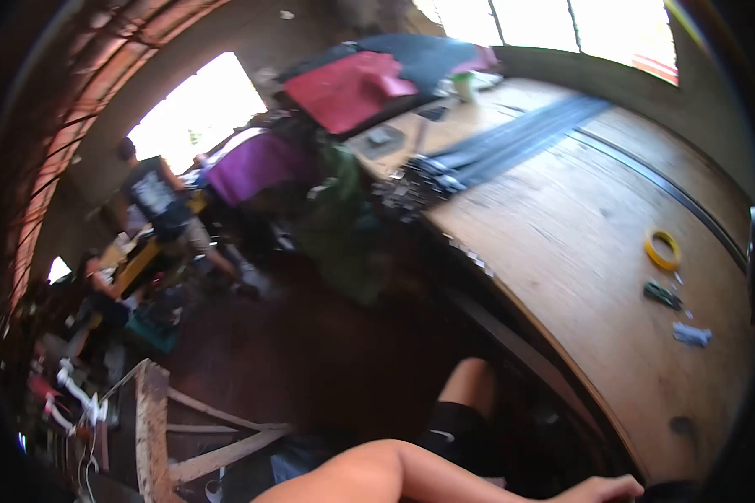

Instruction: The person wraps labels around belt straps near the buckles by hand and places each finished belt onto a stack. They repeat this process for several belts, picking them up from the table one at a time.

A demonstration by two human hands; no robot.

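My left hand [602, 488] is at the bottom edge, low beside the near corner of the wooden table, with the bare forearm reaching across from the left. Its fingers look curled closed; whatever they may hold is cut off by the frame and dark. My right hand is out of view. On the tabletop [554, 226] above the hand lie a roll of yellow tape [663, 250], a small dark green tool [663, 293] and a crumpled whitish-blue piece [692, 334]. A dark knot or stain [682, 425] marks the wood nearest the hand.
Long dark strips [520, 142] with metal ends lie across the table, and one more strip [658, 189] runs along its far side. Red material [344, 88] and purple cloth [256, 166] are piled behind. A person [159, 197] stands far left. A wooden frame [153, 419] stands lower left.
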